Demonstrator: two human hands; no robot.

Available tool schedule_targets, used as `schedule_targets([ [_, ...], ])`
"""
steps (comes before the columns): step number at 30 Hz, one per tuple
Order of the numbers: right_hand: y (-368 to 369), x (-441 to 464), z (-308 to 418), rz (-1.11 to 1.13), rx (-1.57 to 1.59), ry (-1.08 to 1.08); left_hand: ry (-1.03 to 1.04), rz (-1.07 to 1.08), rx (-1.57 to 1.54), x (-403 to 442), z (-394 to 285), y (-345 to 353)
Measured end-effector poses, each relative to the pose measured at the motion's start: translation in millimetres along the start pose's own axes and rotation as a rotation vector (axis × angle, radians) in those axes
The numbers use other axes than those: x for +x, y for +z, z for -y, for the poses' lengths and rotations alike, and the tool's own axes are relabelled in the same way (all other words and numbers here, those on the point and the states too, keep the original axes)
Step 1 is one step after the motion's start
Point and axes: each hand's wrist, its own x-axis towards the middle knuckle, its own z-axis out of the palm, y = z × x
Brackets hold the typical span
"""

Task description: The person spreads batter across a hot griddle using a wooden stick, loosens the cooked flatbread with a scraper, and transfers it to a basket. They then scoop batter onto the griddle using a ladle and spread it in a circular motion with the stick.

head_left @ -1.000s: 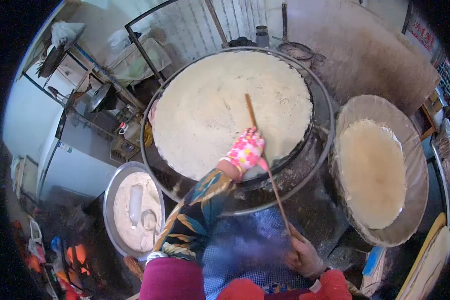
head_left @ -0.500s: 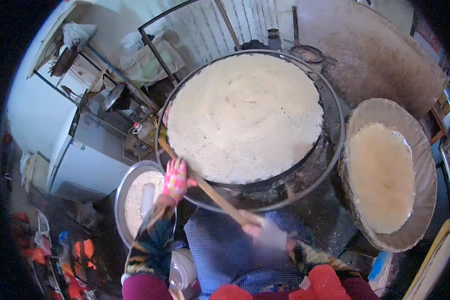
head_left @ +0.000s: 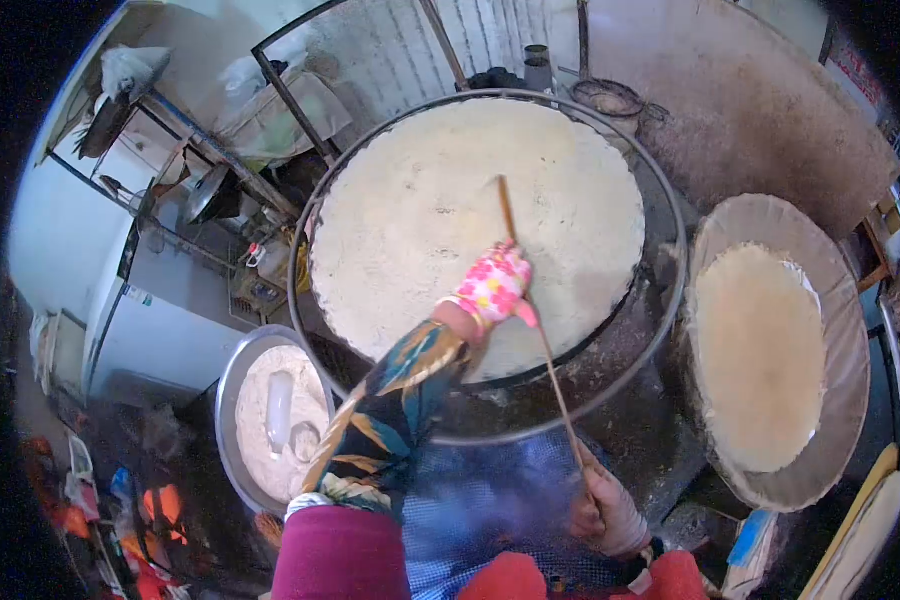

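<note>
A large round griddle is covered by a pale sheet of batter (head_left: 410, 220). My left hand (head_left: 495, 285), in a pink flowered glove, reaches over the sheet's lower right part, closed on a long thin wooden tool (head_left: 550, 370). The tool's brown upper end lies over the batter. Its lower end is in my right hand (head_left: 610, 510), in front of the blue checked apron (head_left: 480, 500), with the fingers wrapped round it. A metal ring (head_left: 670, 300) runs around the griddle.
To the left stands a metal basin (head_left: 232, 430) of batter with a white cylinder and a ladle inside. On the right, a lined oval basket (head_left: 850, 400) holds a tan flat sheet (head_left: 760, 350). A board (head_left: 730, 120) leans behind the griddle. Racks (head_left: 220, 150) stand at the upper left.
Half a second ago my left hand was at the griddle's lower left edge; it has moved right and up over the batter. My right hand has shifted right and down. The tool has swung steeper.
</note>
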Motion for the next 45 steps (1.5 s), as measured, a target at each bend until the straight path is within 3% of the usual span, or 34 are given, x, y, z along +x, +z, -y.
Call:
schedule_targets([
  [2,11,18,11,0.105,0.066,0.124,-0.019,-0.112,0.020,-17,30,-8],
  [5,31,52,15,0.200,-0.100,0.074,-0.120,-0.094,0.098,-45,74,-7],
  [8,47,73,25,0.352,0.098,0.175,-0.257,-0.068,0.091,-80,97,-27],
  [10,59,95,18,0.330,-0.092,0.144,-0.432,0.024,0.053,-107,108,-42],
  [12,72,111,12,0.347,-0.105,0.163,-0.438,-0.046,0.052,-151,121,-43],
  [13,79,113,9,0.335,-0.270,0.143,-0.469,-0.028,0.103,-173,121,-46],
  [15,83,122,-8,0.300,-0.467,0.080,-0.489,-0.080,0.210,-227,121,-35],
  [16,78,123,-19,0.326,-0.735,-0.111,-0.478,-0.152,0.265,-253,117,-19],
  [18,68,100,-32,0.308,-0.942,-0.380,-0.488,-0.168,0.153,-278,88,-15],
  [20,48,63,-29,0.211,-0.969,-0.231,-0.514,-0.168,0.172,-237,29,-36],
  [21,29,50,-34,0.215,-0.982,-0.231,-0.356,-0.270,0.103,-208,18,-32],
  [23,-15,21,-50,-0.042,-0.828,-0.386,0.001,-0.497,-0.037,-121,6,-30],
  [26,-31,3,-43,-0.296,-0.658,-0.552,0.170,-0.382,-0.064,9,-30,-38],
  [28,-6,-2,-3,-0.285,-0.302,-0.299,0.145,-0.373,0.025,55,-24,-28],
  [30,11,8,27,-0.317,-0.228,-0.181,-0.026,0.193,-0.029,81,3,-20],
  [32,12,27,41,-0.062,0.124,0.006,-0.072,0.153,0.020,78,46,-9],
  [34,31,45,53,-0.098,0.025,0.046,-0.171,0.077,0.077,48,76,-8],
  [36,36,70,57,0.146,0.134,0.187,-0.228,0.024,0.085,20,97,-22],
  [37,44,79,57,0.125,0.165,0.221,-0.294,0.071,0.063,8,104,-30],
  [42,67,106,38,0.270,0.098,0.266,-0.417,0.045,0.110,-75,122,-50],
  [45,95,107,18,0.228,-0.238,0.185,-0.492,0.108,0.081,-148,125,-59],
])
